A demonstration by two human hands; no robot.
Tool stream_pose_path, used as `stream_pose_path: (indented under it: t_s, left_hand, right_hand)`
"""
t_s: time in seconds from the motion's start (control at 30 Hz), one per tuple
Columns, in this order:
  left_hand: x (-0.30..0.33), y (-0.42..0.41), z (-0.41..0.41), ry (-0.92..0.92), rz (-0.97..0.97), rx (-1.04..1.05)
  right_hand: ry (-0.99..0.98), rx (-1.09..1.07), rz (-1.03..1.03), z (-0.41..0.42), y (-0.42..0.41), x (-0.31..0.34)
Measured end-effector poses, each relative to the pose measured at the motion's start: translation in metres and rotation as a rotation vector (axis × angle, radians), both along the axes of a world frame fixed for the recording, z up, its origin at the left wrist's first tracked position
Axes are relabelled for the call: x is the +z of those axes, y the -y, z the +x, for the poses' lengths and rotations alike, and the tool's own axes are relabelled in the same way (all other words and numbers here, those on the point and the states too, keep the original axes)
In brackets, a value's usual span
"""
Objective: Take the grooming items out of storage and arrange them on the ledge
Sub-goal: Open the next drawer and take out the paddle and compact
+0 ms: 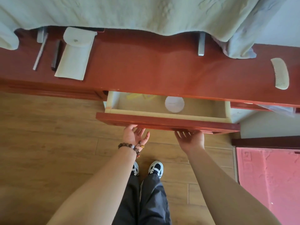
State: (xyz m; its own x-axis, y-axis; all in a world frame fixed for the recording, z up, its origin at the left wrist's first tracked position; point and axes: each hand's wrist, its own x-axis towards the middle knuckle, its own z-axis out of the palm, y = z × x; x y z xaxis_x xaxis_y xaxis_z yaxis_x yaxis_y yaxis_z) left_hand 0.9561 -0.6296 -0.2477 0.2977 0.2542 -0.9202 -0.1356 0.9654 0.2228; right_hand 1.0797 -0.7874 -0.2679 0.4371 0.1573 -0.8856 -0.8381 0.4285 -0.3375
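Observation:
A red wooden drawer (167, 121) stands partly pulled out below the red ledge (146, 65). Inside it lie a round white disc-shaped case (174, 104) and a yellowish item (138, 96) half hidden under the ledge. My left hand (134, 135) is palm up under the drawer front's left part, fingers spread. My right hand (191, 138) is palm up with fingertips under the drawer front's lower edge. On the ledge lie a pale comb (280, 73) at the right, a white flap pouch (75, 54), a dark stick (56, 55) and a thin white stick (39, 52) at the left.
A pale green blanket (146, 15) hangs over the bed behind the ledge. Two metal brackets (201, 44) stand on the ledge. Wood floor lies below, a pink mat (267, 179) to the right. My feet (155, 168) stand just before the drawer.

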Motion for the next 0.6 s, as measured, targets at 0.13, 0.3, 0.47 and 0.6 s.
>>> stream_pose_path:
  t_s: [0.13,0.3,0.47,0.6]
  left_hand:
    - [0.004,0.015,-0.033,-0.021,-0.029,-0.020]
    - [0.014,0.037,-0.068,-0.099,-0.054,-0.033]
    - [0.021,0.057,-0.094,-0.100,-0.073,-0.007]
    - [0.025,0.060,-0.102,-0.116,-0.051,-0.140]
  right_hand:
    - [-0.022,-0.008,-0.025,-0.030,0.020,0.002]
    - [-0.039,-0.033,-0.027,-0.072,0.046,0.007]
    - [-0.068,-0.068,-0.025,-0.100,0.064,0.013]
    - [-0.074,-0.043,-0.030,-0.107,0.069,0.015]
